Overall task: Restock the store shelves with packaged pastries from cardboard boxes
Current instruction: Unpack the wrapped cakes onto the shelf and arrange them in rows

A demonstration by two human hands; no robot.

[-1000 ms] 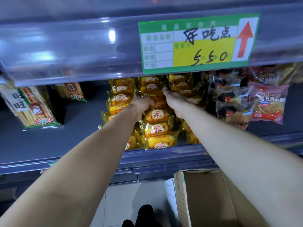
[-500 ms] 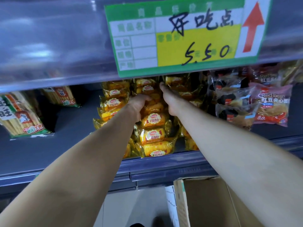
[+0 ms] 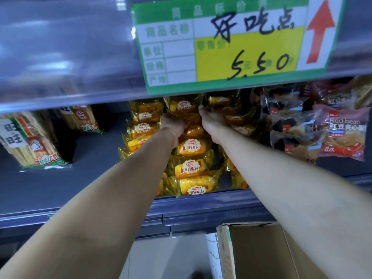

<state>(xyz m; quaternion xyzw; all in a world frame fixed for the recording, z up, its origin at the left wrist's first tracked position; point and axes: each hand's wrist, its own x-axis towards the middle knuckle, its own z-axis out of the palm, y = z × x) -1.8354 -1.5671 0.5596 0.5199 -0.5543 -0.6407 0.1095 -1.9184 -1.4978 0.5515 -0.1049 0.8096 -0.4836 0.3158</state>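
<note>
Yellow packaged pastries (image 3: 190,166) stand in stacked columns on the grey shelf (image 3: 80,178). Both my arms reach into the top of these columns, just under the upper shelf rail. My left hand (image 3: 173,125) has its fingers curled round a pastry pack (image 3: 183,106) at the top of the middle column. My right hand (image 3: 211,119) lies against the right side of that pack, thumb up, its fingers reaching onto the packs of the right column. The fingertips of both hands are hidden among the wrappers. An open cardboard box (image 3: 261,254) sits low on the right, below the shelf.
A green and yellow price tag (image 3: 231,43) hangs on the upper shelf rail directly above my hands. Rice cracker packs (image 3: 30,141) stand on the shelf's left, red bean bread bags (image 3: 342,133) on its right. Bare grey shelf lies between crackers and pastries.
Both hands have moved up and deeper, from the middle of the pastry columns to the top packs. The view has drawn closer to the shelf and tilted up.
</note>
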